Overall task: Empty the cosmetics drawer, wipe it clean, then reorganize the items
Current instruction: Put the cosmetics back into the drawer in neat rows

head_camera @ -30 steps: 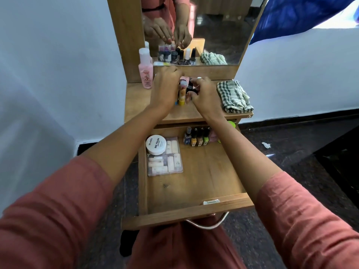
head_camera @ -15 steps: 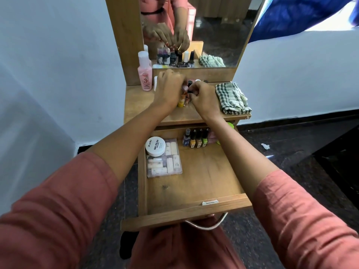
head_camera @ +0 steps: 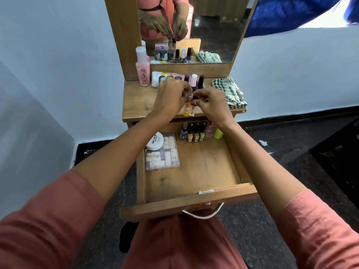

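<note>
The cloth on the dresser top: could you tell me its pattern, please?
The cloth has a dark-and-white check, shown best in the head view.

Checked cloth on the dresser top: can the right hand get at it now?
Probably yes: the checked cloth lies just right of the right hand with nothing between, though that hand and the left hand grip a small bottle.

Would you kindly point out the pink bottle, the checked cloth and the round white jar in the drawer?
pink bottle [head_camera: 143,74]: head view, its labelled body.
checked cloth [head_camera: 228,91]: head view, middle of its folds.
round white jar [head_camera: 156,141]: head view, its printed lid.
</note>
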A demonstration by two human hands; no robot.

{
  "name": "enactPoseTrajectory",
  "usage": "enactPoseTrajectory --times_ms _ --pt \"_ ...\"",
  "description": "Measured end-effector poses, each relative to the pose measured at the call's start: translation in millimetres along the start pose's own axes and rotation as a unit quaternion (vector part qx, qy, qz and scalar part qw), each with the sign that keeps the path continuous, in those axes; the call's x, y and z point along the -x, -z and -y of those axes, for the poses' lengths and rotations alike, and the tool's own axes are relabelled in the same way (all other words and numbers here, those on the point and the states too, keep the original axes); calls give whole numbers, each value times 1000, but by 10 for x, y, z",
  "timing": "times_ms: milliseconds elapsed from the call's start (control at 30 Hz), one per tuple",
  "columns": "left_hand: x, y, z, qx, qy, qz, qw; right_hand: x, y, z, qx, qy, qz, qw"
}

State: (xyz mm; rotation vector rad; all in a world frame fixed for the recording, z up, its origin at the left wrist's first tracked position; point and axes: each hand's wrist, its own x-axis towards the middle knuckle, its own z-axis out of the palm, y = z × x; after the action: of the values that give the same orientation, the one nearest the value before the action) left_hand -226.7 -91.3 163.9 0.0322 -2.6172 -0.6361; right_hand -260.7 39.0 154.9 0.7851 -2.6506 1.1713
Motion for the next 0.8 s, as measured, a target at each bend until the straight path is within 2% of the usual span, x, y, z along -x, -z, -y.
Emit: enactPoseTrajectory --times_ms 200,567,800 --pt "280 -2 -68 14 -5 12 1000 250 -29 -58 -4 5 21 1000" --pt "843 -359 120 88 93 93 987 451 -413 -254 72 -9 116 991" --pt "991 -632 217 127 147 69 979 403 -589 -258 183 45 136 973"
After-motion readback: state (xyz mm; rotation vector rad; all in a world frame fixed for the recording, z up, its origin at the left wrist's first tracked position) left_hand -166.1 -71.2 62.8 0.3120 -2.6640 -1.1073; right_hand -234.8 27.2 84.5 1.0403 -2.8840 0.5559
